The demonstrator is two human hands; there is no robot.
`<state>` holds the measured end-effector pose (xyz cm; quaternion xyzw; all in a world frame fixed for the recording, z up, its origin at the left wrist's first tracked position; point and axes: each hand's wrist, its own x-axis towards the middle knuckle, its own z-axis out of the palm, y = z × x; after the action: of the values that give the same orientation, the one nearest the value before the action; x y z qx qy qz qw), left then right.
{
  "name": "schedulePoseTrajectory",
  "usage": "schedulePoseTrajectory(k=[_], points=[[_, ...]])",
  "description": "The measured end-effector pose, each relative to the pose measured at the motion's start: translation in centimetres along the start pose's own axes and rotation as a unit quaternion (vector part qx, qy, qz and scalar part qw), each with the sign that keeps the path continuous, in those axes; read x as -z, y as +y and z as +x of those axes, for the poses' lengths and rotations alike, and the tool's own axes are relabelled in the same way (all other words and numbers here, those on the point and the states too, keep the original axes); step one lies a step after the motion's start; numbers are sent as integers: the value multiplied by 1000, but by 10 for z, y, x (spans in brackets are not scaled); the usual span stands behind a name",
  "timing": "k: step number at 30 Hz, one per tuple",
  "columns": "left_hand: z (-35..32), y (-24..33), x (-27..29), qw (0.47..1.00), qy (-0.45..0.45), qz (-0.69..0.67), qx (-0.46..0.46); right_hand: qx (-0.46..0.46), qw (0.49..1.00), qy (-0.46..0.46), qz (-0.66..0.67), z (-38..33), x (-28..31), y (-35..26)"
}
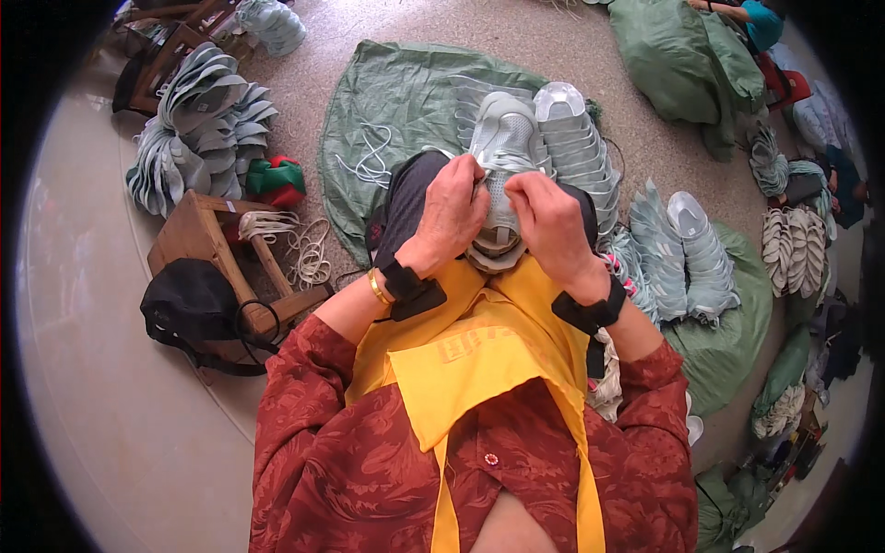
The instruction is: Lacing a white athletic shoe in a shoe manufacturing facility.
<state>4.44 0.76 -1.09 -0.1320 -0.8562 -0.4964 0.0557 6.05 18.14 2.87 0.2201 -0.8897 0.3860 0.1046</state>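
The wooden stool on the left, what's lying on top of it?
On the wooden stool lies a bundle of pale laces, with more loose laces trailing past its edge. A black bag covers its near corner, so what lies beneath can't be seen.

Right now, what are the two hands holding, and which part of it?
Both hands hold a pale grey shoe on the lap. The left hand and right hand pinch its laced front, fingers on the white lace.
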Motion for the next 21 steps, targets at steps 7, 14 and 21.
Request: schedulePoseTrajectory(k=[7, 14, 21], points=[[4, -12, -3, 999, 29, -31, -34, 23, 993, -41, -108, 21, -25, 17], [8, 1, 5, 999, 12, -31, -18, -19, 997, -64, -41, 24, 2, 14], [7, 6, 4, 999, 16, -27, -33, -264, 898, -81, 342, 19, 123, -17]])
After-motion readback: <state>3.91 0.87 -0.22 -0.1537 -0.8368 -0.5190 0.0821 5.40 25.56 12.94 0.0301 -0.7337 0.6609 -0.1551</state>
